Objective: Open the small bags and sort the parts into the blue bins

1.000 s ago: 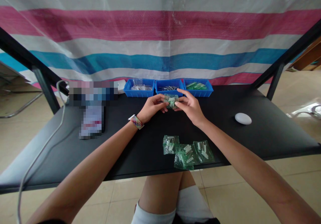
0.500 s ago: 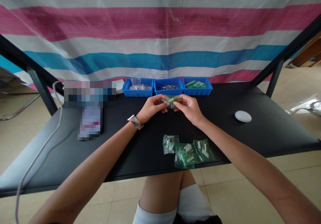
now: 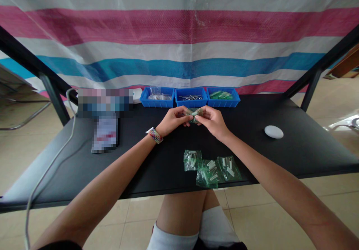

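On my feed, my left hand (image 3: 174, 122) and right hand (image 3: 213, 121) pinch opposite sides of a small green packet (image 3: 194, 114) — just in front of the middle blue tray (image 3: 191, 103). Farther in front of that tray, three filled packets (image 3: 206, 173) lie on the black counter (image 3: 157, 167) — a white oval object (image 3: 274, 132) rests well to the tray's right.

A small, translucent green plastic packet (image 3: 194, 115) — pale rod-like pieces (image 3: 195, 113) showing inside — is slightly bunched, its sides pinched between the left hand (image 3: 174, 121) and right hand (image 3: 213, 122), fingers partly covering it.
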Motion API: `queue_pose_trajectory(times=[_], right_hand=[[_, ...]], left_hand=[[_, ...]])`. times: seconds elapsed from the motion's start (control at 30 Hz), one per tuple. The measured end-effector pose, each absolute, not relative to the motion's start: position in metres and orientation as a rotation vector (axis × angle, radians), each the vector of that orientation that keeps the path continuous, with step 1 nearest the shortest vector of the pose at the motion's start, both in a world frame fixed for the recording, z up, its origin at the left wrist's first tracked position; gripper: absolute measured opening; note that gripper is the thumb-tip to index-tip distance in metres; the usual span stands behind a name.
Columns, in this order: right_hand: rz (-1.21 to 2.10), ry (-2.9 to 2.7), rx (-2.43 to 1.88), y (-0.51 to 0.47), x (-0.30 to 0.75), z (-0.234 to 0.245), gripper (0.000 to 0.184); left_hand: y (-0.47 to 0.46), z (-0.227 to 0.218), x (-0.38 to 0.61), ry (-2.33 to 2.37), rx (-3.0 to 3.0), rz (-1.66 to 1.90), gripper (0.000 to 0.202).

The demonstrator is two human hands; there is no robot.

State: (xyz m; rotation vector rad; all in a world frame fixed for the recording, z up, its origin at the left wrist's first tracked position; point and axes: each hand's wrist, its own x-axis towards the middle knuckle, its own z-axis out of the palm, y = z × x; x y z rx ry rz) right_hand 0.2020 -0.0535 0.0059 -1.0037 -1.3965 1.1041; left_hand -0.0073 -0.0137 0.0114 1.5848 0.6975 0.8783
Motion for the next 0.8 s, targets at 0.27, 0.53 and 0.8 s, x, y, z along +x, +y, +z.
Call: queue_pose_trajectory(times=[0.27,0.53,0.8], right_hand=[[0.303,-1.544,-1.142,-0.044,0.227,0.02,0.014],[-0.322,-1.476,-1.428,-0.016,0.298,0.023,0.028],[-0.342,-1.726,-1.647,-0.009,0.31,0.008,0.04]], left_hand=[[-0.009,0.007,-0.01,0.699,1.555,0.855,0.036],[-0.009,0.009,-0.01,0.698,1.583,0.803,0.026],[-0.009,0.008,-0.01,0.67,1.592,0.796,0.025]])
